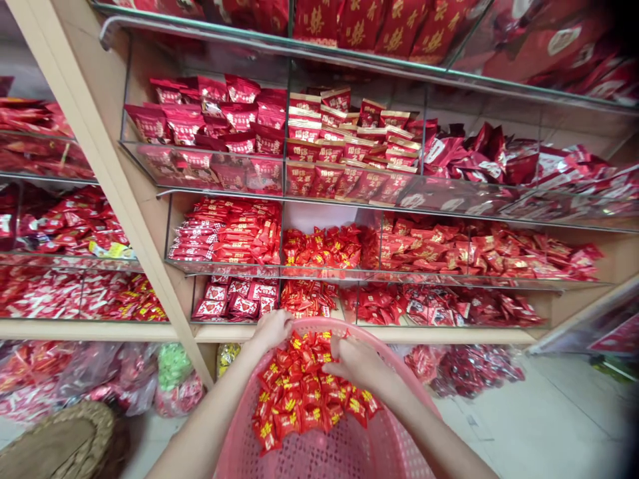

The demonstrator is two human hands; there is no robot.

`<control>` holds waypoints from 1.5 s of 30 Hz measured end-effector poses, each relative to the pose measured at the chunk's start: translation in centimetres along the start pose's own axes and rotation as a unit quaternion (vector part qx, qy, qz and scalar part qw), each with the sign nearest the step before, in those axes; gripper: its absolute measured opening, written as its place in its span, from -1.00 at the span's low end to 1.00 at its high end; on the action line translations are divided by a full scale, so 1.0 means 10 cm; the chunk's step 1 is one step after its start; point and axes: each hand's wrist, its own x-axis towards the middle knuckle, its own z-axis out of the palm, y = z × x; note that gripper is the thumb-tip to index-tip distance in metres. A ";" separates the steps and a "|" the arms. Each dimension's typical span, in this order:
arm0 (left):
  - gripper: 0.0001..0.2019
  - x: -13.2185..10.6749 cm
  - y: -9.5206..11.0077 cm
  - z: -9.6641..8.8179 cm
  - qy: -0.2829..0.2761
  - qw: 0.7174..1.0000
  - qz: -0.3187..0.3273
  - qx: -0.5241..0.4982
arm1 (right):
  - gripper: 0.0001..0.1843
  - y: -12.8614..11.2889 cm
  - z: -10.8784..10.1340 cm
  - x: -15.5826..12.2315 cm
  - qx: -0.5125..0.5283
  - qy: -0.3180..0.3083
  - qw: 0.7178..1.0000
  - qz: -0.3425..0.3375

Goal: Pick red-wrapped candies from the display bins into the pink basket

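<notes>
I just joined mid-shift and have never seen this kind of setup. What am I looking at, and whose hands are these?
There is no machine here: these are a person's two bare hands, in one picture from a camera on their head, looking forward and down. The left hand is at the far rim of a pink basket; its exact grip is hard to tell. The right hand, fingers spread, is over small red packets with yellow print inside, apparently holding none. Beyond, shelves carry more, mostly red, packets in divided sections.
</notes>
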 end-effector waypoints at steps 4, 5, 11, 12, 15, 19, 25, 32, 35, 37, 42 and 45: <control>-0.70 0.00 -0.02 0.02 0.006 1.000 0.003 0.008 | -0.75 0.03 -0.49 0.12 0.066 0.119 0.990 -0.035; -0.70 0.00 -0.03 0.02 0.008 1.000 0.006 0.010 | -0.74 0.03 -0.63 0.19 0.073 0.152 0.985 -0.045; -0.71 0.01 -0.03 0.04 0.011 1.000 0.005 0.010 | -0.80 0.16 -1.33 0.86 -0.038 0.366 0.929 -0.052; -0.71 0.00 -0.02 0.04 0.011 1.000 0.003 0.009 | -0.78 0.20 -1.40 1.00 -0.073 0.378 0.922 -0.039; -0.71 -0.01 -0.02 0.03 0.012 1.000 0.000 0.009 | -0.61 0.32 -1.48 1.38 -0.130 0.363 0.923 0.008; -0.71 -0.02 -0.03 0.03 0.013 1.000 0.001 0.011 | -0.36 0.46 -1.41 1.69 -0.108 0.320 0.937 0.089; -0.72 -0.01 -0.04 0.05 0.012 1.000 0.000 0.003 | -0.18 0.49 -1.35 1.74 -0.130 0.306 0.936 0.112; -0.71 -0.01 -0.02 0.03 0.002 1.000 -0.006 0.003 | -0.16 0.45 -1.39 1.73 -0.106 0.261 0.953 0.114; -0.71 -0.01 -0.01 0.02 -0.002 1.000 -0.008 0.004 | -0.10 0.43 -1.42 1.72 -0.073 0.238 0.963 0.101; -0.71 -0.02 -0.01 0.01 -0.005 1.000 -0.011 0.001 | -0.07 0.44 -1.46 1.72 -0.070 0.215 0.970 0.087; -0.72 -0.02 0.01 -0.01 -0.002 1.000 -0.009 0.003 | -0.07 0.51 -1.51 1.73 -0.109 0.173 0.977 0.063; -0.72 -0.03 0.01 -0.01 0.000 1.000 -0.003 0.003 | -0.11 0.54 -1.54 1.73 -0.099 0.160 0.981 0.055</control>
